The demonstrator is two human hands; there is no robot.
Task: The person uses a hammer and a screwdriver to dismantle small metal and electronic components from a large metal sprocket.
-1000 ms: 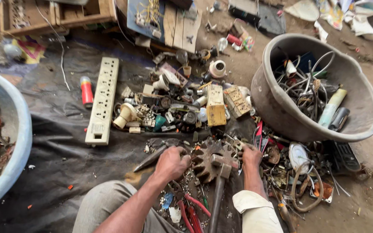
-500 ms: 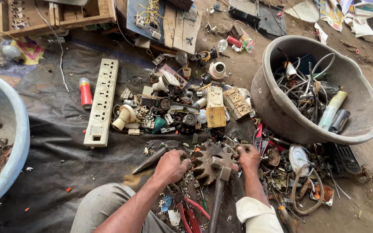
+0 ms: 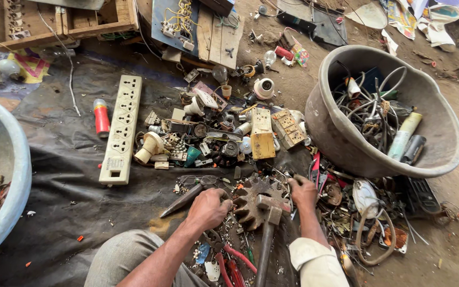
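The left hand [image 3: 208, 208] is curled shut over something small at the nine o'clock edge of the rusty toothed gear [image 3: 258, 201]; what it grips I cannot tell. A dark metal chisel [image 3: 187, 196] pokes out from under it toward eight o'clock. The right hand [image 3: 303, 191] rests at the gear's three o'clock side, fingers bent down into the scrap; whether it grips anything is hidden. A hammer [image 3: 268, 223] lies with its head on the gear and its handle running toward six o'clock between the two forearms (red-handled pliers [image 3: 229, 258] lie just beside it).

Room is tight: loose electrical parts crowd the gear from twelve o'clock, and the grey tub of wires [image 3: 442, 138] presses in at two o'clock. The only bare stretch of dark sheet [image 3: 65, 212] is out at nine o'clock, bounded by the white power strip [image 3: 121, 130] and the rim of a pale blue basin [image 3: 19, 170].
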